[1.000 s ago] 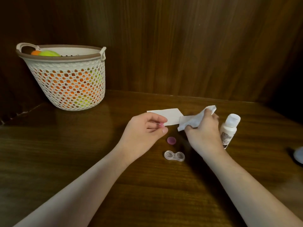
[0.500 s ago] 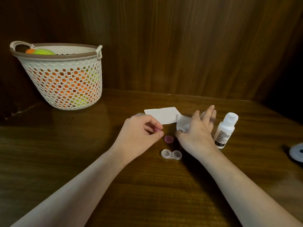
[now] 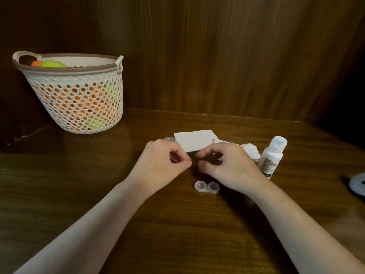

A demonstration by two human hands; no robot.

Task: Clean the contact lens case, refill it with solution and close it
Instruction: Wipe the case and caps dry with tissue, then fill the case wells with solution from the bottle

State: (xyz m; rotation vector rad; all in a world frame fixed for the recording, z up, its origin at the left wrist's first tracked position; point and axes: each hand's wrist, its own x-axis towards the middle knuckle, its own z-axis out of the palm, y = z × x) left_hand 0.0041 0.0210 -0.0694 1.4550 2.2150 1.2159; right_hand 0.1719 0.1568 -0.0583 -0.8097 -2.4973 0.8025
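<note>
Contact lens case (image 3: 206,187), uncapped, flat on table (image 3: 98,184). Just behind it: left hand (image 3: 164,164) curled, thumb to forefinger, contents hidden; right hand (image 3: 227,165) loosely curled, grasp indeterminate. Solution bottle (image 3: 272,155) behind-right.

Two bare forearms reaching forward from the lower corners, left hand (image 3: 161,162) with fingers curled, thumb tip meeting forefinger tip, right hand (image 3: 227,163) just beside it, knuckles up, fingers bent downward, forefinger and thumb apart, fingertips of both hands nearly touching
</note>
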